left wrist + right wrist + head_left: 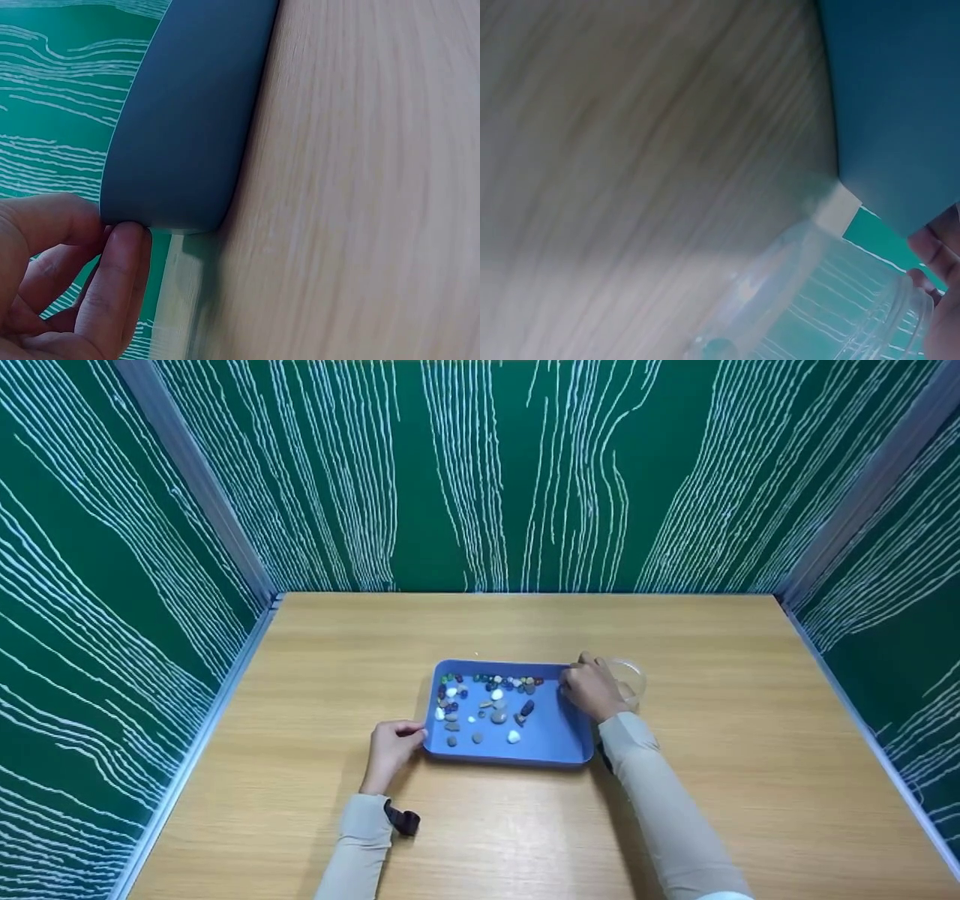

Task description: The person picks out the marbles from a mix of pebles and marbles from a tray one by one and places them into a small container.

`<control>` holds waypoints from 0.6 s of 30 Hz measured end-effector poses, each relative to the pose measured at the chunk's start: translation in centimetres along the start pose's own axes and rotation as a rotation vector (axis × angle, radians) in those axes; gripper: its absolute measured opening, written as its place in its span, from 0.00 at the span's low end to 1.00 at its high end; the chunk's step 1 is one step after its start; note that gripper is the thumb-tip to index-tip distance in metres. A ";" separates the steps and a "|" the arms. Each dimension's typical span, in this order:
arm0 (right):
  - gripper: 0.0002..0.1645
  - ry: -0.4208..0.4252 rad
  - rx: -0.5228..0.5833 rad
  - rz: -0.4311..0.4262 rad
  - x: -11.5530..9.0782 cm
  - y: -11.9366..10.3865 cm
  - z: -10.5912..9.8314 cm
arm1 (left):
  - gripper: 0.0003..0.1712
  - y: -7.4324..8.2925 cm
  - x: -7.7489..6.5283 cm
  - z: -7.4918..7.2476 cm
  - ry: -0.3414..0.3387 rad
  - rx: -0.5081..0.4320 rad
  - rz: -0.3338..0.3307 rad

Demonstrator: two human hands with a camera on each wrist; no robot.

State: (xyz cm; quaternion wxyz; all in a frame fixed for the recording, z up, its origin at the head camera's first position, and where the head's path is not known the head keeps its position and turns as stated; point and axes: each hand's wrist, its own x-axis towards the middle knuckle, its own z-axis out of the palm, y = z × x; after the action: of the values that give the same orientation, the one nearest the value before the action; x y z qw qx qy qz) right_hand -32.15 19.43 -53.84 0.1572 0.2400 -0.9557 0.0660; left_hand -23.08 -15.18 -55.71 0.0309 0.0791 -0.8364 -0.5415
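A blue tray (555, 735) lies on the table in the head view, holding small stones and coloured beads. My left hand (391, 746) pinches the tray's near left corner; the left wrist view shows fingertips (124, 244) right at that corner's outer wall (180, 127). Over the tray's far right rim is my right hand (592, 688), its fingers bent. In the right wrist view, fingers (941, 247) sit close to the tray's corner, beside the mouth of a clear plastic jar (817, 292). What the right fingers hold, I cannot tell.
Beads (495, 681) run along the tray's far side, and a white stone (514, 736) lies near its front. Dark purple stone (528, 707) sits mid-tray. Green panels (517, 472) with white lines enclose the wooden table (360, 637) at the back and sides.
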 end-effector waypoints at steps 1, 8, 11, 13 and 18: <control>0.02 -0.001 -0.003 0.003 0.0 0.0 0.0 | 0.10 0.0 0.0 0.0 0.000 -0.002 -0.005; 0.05 -0.072 -0.035 0.050 0.2 -0.2 -0.5 | 0.10 -0.2 0.0 0.1 0.005 -0.013 -0.010; 0.07 -0.107 -0.032 0.076 0.3 -0.3 -0.9 | 0.10 -0.1 0.0 0.1 0.006 -0.016 -0.006; 0.08 -0.122 -0.021 0.092 0.3 -0.3 -1.1 | 0.10 -0.1 0.0 0.1 0.004 -0.015 -0.004; 0.08 -0.111 0.002 0.101 0.1 -0.3 -1.5 | 0.10 -0.2 0.0 0.0 0.001 -0.013 0.018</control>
State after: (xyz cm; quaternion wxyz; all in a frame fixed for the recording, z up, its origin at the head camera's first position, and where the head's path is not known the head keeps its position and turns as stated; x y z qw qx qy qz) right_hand -31.70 19.37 -52.38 0.0999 0.1951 -0.9737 0.0614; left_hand -23.06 -15.20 -55.87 0.0368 0.0719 -0.8336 -0.5464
